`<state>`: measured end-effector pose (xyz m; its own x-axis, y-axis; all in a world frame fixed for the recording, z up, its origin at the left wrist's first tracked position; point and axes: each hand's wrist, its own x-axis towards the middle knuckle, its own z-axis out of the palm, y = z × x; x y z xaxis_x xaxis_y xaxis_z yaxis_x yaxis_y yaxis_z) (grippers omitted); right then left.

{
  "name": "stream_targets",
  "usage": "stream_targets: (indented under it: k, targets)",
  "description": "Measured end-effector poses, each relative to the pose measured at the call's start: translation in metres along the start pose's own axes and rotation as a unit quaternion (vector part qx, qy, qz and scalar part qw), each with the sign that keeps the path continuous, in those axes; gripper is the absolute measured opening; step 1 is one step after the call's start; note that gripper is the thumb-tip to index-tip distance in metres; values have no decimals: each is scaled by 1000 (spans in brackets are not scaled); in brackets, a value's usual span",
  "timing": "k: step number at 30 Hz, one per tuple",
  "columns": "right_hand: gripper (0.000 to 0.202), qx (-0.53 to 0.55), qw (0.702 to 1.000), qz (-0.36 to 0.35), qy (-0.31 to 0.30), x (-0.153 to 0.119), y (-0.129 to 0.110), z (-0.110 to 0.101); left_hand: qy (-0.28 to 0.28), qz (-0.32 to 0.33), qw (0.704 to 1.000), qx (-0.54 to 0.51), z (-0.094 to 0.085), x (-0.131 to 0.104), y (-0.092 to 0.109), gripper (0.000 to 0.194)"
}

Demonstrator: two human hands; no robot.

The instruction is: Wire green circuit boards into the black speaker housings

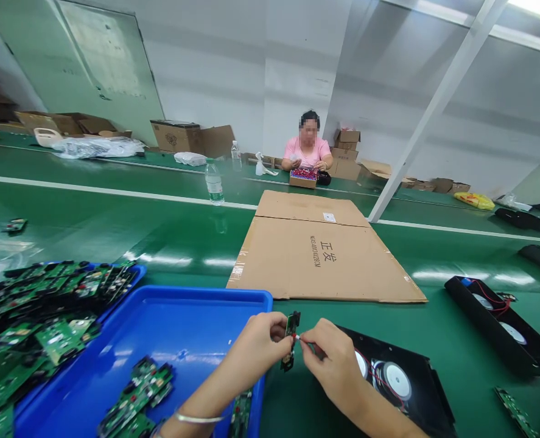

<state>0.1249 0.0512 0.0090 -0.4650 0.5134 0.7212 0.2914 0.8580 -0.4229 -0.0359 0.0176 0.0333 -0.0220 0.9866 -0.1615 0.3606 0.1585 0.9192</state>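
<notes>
holding a circuit board [291, 325], left hand [261, 342] sits near cardboard [292, 261] reading "正发".

Cardboard sheet [292, 258] printed "正发", line starting "MEAS", ending "CM", digits blurred

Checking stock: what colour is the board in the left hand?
The board is green; best view: head.
</notes>
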Motion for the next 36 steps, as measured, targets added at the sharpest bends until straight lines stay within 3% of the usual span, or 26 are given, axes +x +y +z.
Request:
stream_targets:
  k: [12,16,22,32,36]
  targets:
    - [32,-93,989,-95,-59,-6,4,-1,-4,21,996,82,-5,-4,4,23]
    - [29,-90,989,-111,-30,-3,0,-4,-5,35,994,108,-3,-13,11,23]
    - [24,-76,988,-135,8,-3,-5,-5,23,88,969,228,0,-24,18,19]
    - [25,-71,983,-165,43,-2,-6,-13,45,121,957,259,2,-33,25,25]
    - [33,-102,983,-148,39,0,-7,-11,46,118,969,212,4,-27,24,26]
